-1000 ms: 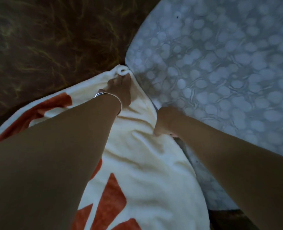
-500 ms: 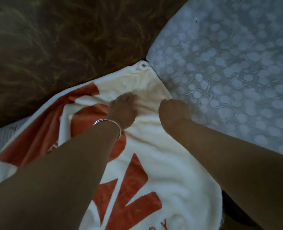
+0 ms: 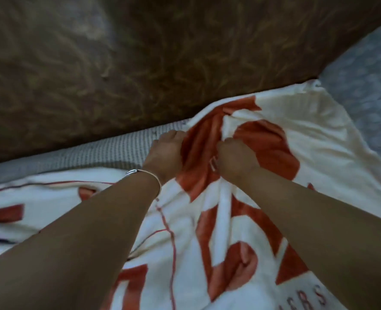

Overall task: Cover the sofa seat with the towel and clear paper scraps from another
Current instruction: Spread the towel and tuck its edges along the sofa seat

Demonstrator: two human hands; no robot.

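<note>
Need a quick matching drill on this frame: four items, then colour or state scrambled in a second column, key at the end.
Items:
1. towel
2. sofa backrest
3. left hand
4. bracelet

Descriptions:
A. silver, around the left wrist
B. cream with orange-red print, bunched near the hands
C. dark brown, patterned
D. fingers closed on the towel's edge, beside the grey strip

Pairs: 1-B, 2-C, 3-D, 4-A
</note>
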